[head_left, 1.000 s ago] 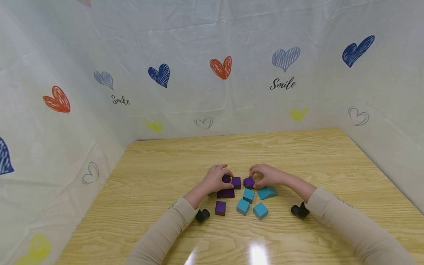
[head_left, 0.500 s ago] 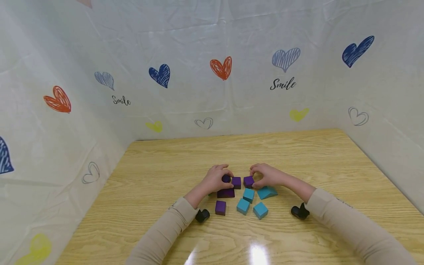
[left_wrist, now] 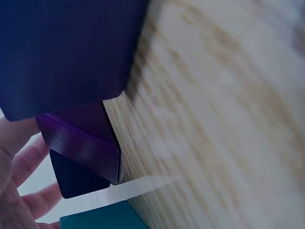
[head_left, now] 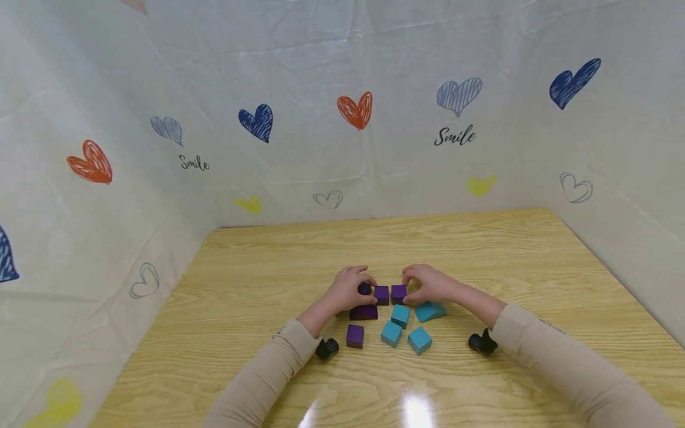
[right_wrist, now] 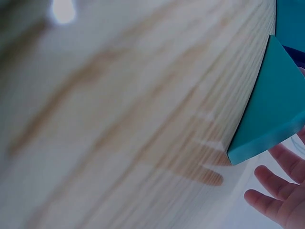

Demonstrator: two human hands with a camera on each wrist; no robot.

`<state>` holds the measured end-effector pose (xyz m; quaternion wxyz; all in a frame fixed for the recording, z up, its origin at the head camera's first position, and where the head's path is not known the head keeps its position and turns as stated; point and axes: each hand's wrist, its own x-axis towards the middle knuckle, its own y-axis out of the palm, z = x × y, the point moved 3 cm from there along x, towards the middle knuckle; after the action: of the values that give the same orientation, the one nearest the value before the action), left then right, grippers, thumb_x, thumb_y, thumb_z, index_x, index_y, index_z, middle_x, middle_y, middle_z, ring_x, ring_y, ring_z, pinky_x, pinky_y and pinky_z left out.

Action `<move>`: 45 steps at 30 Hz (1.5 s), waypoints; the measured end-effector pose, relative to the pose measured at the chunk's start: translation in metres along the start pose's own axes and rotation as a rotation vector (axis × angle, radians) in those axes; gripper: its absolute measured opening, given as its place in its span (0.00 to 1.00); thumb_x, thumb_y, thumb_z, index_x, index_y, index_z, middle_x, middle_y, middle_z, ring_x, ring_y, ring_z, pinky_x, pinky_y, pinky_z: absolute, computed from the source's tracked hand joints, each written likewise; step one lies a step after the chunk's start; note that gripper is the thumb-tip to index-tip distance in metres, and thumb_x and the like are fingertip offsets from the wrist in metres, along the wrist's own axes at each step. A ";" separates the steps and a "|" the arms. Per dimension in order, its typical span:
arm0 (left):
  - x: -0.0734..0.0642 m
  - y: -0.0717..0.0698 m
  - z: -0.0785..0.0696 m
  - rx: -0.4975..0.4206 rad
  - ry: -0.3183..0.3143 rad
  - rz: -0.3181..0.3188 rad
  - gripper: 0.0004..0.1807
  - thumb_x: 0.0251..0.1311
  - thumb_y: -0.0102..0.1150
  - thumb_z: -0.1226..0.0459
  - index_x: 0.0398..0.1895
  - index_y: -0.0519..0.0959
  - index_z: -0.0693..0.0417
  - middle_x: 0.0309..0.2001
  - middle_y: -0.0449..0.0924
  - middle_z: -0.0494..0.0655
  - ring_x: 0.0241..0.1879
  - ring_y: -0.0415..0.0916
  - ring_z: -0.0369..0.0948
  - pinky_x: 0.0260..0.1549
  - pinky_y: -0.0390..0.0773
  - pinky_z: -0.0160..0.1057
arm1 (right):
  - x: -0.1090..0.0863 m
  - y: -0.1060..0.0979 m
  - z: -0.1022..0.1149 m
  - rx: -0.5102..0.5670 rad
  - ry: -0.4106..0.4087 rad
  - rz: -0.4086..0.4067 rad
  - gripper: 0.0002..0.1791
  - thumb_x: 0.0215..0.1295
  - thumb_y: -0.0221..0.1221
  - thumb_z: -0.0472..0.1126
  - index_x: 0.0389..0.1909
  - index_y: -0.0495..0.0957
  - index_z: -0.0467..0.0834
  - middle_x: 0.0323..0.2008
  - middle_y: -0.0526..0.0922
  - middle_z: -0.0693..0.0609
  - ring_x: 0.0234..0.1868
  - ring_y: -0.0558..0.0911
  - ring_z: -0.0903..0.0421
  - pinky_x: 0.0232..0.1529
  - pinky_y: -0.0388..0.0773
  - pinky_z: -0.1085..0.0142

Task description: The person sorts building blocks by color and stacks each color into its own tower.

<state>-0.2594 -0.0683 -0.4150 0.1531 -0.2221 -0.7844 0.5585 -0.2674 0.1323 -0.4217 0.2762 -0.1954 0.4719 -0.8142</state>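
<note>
Two purple cubes stand side by side with a narrow gap. My left hand (head_left: 346, 291) pinches the left purple cube (head_left: 382, 295) at its left edge with thumb and index finger. My right hand (head_left: 432, 283) has thumb and index finger on the right purple cube (head_left: 398, 294). Within the curve of the left hand sits a dark purple piece (head_left: 365, 288), partly hidden. Below that hand lies a long purple block (head_left: 363, 312). A teal triangular block (head_left: 430, 311) is just below the right hand, large in the right wrist view, where several of this hand's fingers (right_wrist: 267, 205) extend.
Nearer the body are a separate purple cube (head_left: 355, 336) and three light-blue cubes, one of them a nearer light-blue cube (head_left: 420, 340). Black wrist cameras show beside both sleeves, such as the right wrist camera (head_left: 483, 342). A white heart-printed sheet (head_left: 299, 166) encloses the wooden table (head_left: 257, 273).
My right hand has shifted slightly left with its purple cube, which has turned squarer to the left cube and sits closer to it. The left hand has stayed in place.
</note>
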 end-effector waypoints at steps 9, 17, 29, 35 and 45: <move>0.000 -0.001 -0.003 0.005 -0.004 0.000 0.16 0.51 0.64 0.52 0.43 0.80 0.45 0.63 0.64 0.54 0.63 0.58 0.54 0.61 0.57 0.51 | 0.003 0.001 0.002 -0.022 -0.010 -0.014 0.13 0.48 0.67 0.45 0.30 0.77 0.42 0.46 0.78 0.39 0.47 0.75 0.42 0.47 0.72 0.53; 0.003 0.001 -0.002 0.010 -0.010 0.000 0.16 0.52 0.64 0.52 0.44 0.80 0.45 0.64 0.63 0.54 0.63 0.58 0.54 0.61 0.57 0.51 | 0.004 0.000 0.003 -0.019 0.014 -0.012 0.13 0.48 0.68 0.46 0.29 0.76 0.43 0.40 0.79 0.45 0.38 0.75 0.52 0.37 0.69 0.63; 0.007 0.000 -0.002 0.010 -0.024 -0.010 0.16 0.51 0.65 0.53 0.44 0.81 0.45 0.63 0.64 0.55 0.62 0.60 0.55 0.61 0.57 0.50 | 0.005 -0.001 0.002 -0.003 0.016 -0.001 0.14 0.49 0.68 0.45 0.31 0.76 0.42 0.36 0.77 0.50 0.33 0.70 0.56 0.34 0.65 0.66; 0.009 -0.002 -0.002 0.006 -0.035 -0.006 0.16 0.51 0.65 0.53 0.44 0.81 0.45 0.63 0.64 0.54 0.62 0.60 0.54 0.61 0.57 0.50 | 0.007 -0.004 0.003 -0.010 0.017 -0.012 0.14 0.48 0.68 0.45 0.31 0.76 0.42 0.35 0.77 0.50 0.36 0.72 0.54 0.37 0.68 0.63; 0.011 -0.003 -0.003 -0.002 -0.050 0.002 0.16 0.52 0.64 0.53 0.44 0.81 0.45 0.63 0.64 0.54 0.62 0.60 0.54 0.61 0.56 0.50 | 0.006 -0.005 0.003 -0.010 0.019 -0.011 0.13 0.50 0.67 0.45 0.31 0.76 0.43 0.35 0.77 0.51 0.37 0.73 0.54 0.39 0.69 0.61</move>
<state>-0.2679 -0.0612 -0.4114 0.1327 -0.2091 -0.7884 0.5632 -0.2712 0.1285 -0.4157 0.2661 -0.1917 0.4776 -0.8151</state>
